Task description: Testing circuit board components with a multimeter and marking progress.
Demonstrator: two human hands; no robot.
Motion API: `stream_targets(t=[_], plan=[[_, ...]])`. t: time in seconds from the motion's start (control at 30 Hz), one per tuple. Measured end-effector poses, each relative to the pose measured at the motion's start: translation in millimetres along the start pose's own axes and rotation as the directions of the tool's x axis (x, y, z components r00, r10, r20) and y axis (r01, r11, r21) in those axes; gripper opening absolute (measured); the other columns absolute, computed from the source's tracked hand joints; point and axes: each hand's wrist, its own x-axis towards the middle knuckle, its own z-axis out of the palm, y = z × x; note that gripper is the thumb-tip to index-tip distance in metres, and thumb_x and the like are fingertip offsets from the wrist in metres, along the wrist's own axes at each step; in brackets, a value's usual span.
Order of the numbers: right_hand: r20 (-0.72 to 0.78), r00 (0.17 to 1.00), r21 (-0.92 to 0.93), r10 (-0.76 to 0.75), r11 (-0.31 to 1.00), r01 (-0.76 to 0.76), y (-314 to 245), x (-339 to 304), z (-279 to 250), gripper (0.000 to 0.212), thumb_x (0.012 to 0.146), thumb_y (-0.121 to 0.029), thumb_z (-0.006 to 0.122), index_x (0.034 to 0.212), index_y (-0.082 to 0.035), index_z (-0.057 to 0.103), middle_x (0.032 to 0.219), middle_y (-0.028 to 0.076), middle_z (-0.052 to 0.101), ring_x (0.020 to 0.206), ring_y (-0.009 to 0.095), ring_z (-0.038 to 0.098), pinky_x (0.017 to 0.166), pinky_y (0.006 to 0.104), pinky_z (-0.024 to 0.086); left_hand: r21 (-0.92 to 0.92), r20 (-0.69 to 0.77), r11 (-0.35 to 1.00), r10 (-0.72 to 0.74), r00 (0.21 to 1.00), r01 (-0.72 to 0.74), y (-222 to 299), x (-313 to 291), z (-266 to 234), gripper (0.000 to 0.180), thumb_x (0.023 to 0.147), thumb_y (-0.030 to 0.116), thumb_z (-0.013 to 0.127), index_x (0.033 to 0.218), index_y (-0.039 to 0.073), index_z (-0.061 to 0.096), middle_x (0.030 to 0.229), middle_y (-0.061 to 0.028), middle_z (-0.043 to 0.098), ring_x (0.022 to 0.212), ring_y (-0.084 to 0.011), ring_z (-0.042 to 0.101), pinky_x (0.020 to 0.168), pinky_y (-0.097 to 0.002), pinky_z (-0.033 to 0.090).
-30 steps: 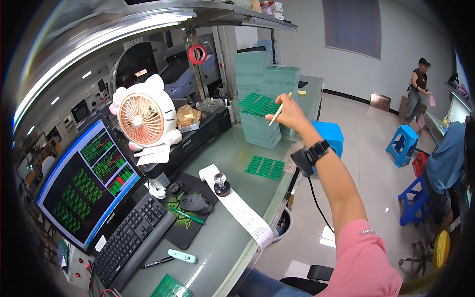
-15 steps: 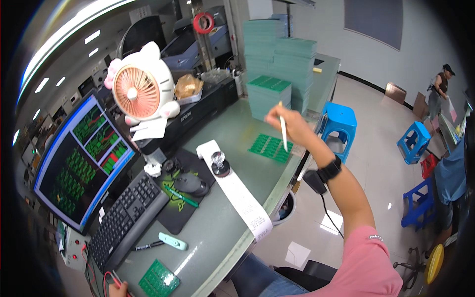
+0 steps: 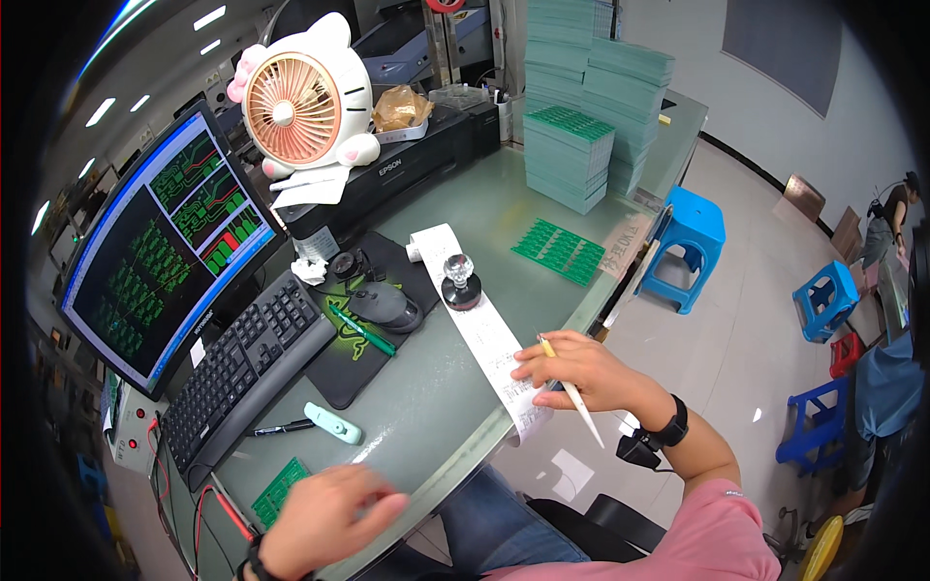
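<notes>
My right hand (image 3: 591,373) is closed round a slim white pen-like tool (image 3: 583,416) with a yellowish end, its pointed end toward the table's front edge. The fingers are at a long strip of printed white paper (image 3: 492,351) running over that edge. A round stamp with a clear faceted knob (image 3: 459,283) stands on the strip. My left hand (image 3: 325,513), slightly blurred, is at the lower left, thumb apart from the fingers, and nothing shows in it. It partly covers a small green circuit board (image 3: 278,489). A red test lead (image 3: 232,513) passes by its wrist.
Another circuit board panel (image 3: 557,250) lies near tall stacks of boards (image 3: 567,160). Left are a monitor (image 3: 165,252), keyboard (image 3: 247,363), mouse (image 3: 385,306) and pink-white fan (image 3: 305,102). A mint-coloured tool (image 3: 332,423) lies in front. A blue stool (image 3: 686,247) stands right; a person (image 3: 889,223) is beyond.
My right hand has come down and nearer from beside the far board panel to the paper strip, tool still held. My left hand has moved further into view, over the near board.
</notes>
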Motion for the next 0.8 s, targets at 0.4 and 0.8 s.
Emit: stream_targets(t=[0.4,0.8], plan=[[0.105,0.918,0.469,0.383,0.795,-0.386,21,25,-5,0.024,0.092,-0.025,0.057,0.101,-0.003,0.063,0.095,0.007,0.065,0.079,0.013,0.059,0.070,0.0278,0.048,0.437,-0.144,0.865,0.337,0.930,-0.246,5,137,79,0.063,0.086,0.058,0.053,0.137,0.020,0.049,0.142,-0.0203,0.039,0.134,-0.0382,0.036,0.111,-0.0516,0.025],[0.113,0.928,0.365,0.354,0.854,-0.370,36,43,-7,0.014,0.083,-0.016,0.066,0.089,-0.005,0.059,0.080,0.004,0.063,0.070,0.011,0.058,0.061,0.0267,0.046,0.417,-0.214,0.885,0.317,0.924,-0.207,6,136,77,0.064,0.081,0.065,0.056,0.132,0.028,0.055,0.135,-0.0243,0.043,0.131,-0.0442,0.033,0.110,-0.0529,0.025]])
